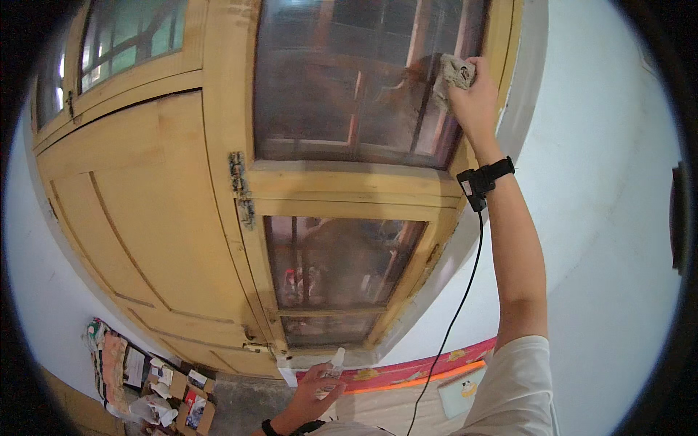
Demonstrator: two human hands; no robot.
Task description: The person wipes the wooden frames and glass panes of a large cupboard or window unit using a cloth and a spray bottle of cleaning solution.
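Raised at the upper right, my right hand [479,101] grips a grey-beige cloth [455,76] against the large upper window pane [338,92], close to its right side. My left hand [313,389], low in the picture, holds a small clear spray bottle [334,368] with its pale top upward. The pane sits in a yellow-painted wooden frame [349,182]. Beneath it is a smaller glass pane [343,261]. Both panes show reflections. A black strap with a small device [480,182] is on my right wrist, and a black cable hangs from it.
Left of the window stands a yellow wooden door [147,207] with metal hinges beside it. Open cardboard boxes [193,409] and a plastic bag [152,410] lie on the floor at lower left. A bed with a red patterned edge [381,373] is below the window; white wall [605,218] to the right.
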